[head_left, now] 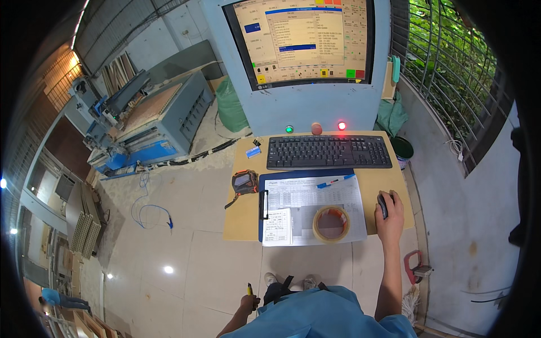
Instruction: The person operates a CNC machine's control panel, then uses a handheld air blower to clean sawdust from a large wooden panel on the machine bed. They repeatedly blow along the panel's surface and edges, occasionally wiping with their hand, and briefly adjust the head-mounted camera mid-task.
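Mouse [383, 207]: dark plastic, smooth. Tool [249, 288]: yellow plastic by its look; finish too small to tell. Keyboard [329, 153]: black plastic, matt. Worktop [241, 222]: wood-coloured board, smooth. Printed sheet [310, 195]: white paper, matt. Tape roll [331, 239]: translucent plastic film, glossy. Cabinet [304, 107]: pale-blue painted metal by its look, smooth. Sack [230, 107]: green, creased sheeting. Shirt [315, 315]: blue cloth, matt. Floor [214, 267]: smooth tile, glossy, reflecting lamps.

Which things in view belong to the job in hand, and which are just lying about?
Job, likely:
mouse, under the right hand
lit screen
keyboard, untouched
yellow tool, in the left hand

Lying about, apparently:
tape roll, on papers
tape measure, beside the clipboard
green sack, lower left of the screen
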The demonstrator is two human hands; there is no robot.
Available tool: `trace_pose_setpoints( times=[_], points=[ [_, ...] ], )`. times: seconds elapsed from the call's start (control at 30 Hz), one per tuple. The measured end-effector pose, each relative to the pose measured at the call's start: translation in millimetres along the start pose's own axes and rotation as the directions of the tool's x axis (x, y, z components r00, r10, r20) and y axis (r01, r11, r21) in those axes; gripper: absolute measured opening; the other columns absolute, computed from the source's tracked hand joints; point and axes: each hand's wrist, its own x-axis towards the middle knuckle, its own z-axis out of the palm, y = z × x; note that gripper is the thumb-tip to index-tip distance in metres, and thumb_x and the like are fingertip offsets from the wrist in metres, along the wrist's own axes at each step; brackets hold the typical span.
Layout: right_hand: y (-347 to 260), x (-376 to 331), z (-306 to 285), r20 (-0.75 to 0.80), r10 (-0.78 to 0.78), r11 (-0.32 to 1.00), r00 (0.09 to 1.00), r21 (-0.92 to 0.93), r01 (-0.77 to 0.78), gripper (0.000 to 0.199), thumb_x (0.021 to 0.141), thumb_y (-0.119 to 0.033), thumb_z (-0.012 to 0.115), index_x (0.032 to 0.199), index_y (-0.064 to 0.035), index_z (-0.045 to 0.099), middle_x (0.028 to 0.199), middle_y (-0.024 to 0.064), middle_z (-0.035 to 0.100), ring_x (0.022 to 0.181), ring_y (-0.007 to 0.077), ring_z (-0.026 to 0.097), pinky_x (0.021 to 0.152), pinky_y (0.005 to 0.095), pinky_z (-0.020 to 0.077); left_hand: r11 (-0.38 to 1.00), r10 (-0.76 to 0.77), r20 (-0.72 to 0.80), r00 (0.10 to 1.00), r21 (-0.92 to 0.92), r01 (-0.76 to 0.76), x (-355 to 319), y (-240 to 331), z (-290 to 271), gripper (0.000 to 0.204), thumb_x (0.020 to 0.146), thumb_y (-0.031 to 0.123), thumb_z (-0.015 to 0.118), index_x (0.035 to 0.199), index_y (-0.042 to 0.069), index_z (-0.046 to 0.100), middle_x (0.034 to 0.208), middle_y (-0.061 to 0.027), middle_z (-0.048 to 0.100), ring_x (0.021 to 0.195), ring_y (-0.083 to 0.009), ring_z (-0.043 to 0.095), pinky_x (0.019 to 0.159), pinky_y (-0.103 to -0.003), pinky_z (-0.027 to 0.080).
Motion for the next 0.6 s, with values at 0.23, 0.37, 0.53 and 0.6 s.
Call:
trace_pose_setpoints(
  times=[0.23,0.37,0.53,0.6],
  points=[
    [1.3,-0.5,-0.1,0.013,0.009,1.0,1.0,-0.005,-0.009,0.039,0.088,-0.013,0.068,0.127,-0.0129,0.066,0.139,0.0187,0.055,0.123,0.0392,0.056,0.102,0.0454,0.0479,0.999,0.034,-0.052,0.998,0.034,-0.032,-8.5,1.9,8.6,0.015,0.092,0.017,0.057,0.081,0.007,0.056,0.065,-0.0064,0.059,0.043,-0.0147,0.046,0.038,-0.032,0.032],
    [1.7,-1.1,0.3,0.01,0.005,1.0,1.0,-0.015,-0.005,0.038,0.088,-0.013,0.068,0.127,-0.0127,0.066,0.14,0.019,0.055,0.124,0.0394,0.055,0.102,0.0452,0.0479,1.0,0.006,-0.027,1.0,0.015,-0.005,-7.7,1.7,7.3,0.016,0.092,0.018,0.057,0.08,0.009,0.054,0.064,-0.0058,0.058,0.043,-0.0145,0.045,0.038,-0.032,0.031],
    [2.0,-1.3,0.9,0.005,0.004,1.0,1.0,-0.004,-0.004,0.038,0.088,-0.012,0.067,0.126,-0.0125,0.067,0.14,0.0192,0.054,0.124,0.0394,0.056,0.102,0.0452,0.0482,0.999,0.028,-0.043,0.999,0.028,-0.027,-4.2,-4.4,6.8,0.015,0.092,0.018,0.057,0.08,0.008,0.055,0.065,-0.0059,0.059,0.042,-0.0147,0.045,0.037,-0.032,0.031],
    [2.2,-2.1,1.1,-0.011,0.009,1.0,1.0,0.012,-0.009,0.038,0.088,-0.012,0.067,0.125,-0.0125,0.067,0.14,0.0192,0.055,0.123,0.0392,0.056,0.102,0.0453,0.0483,0.999,0.023,-0.061,0.998,0.028,-0.021,-3.9,-7.0,6.6,0.016,0.093,0.018,0.057,0.081,0.008,0.055,0.065,-0.0063,0.06,0.043,-0.0149,0.046,0.038,-0.032,0.032]
  ],
)
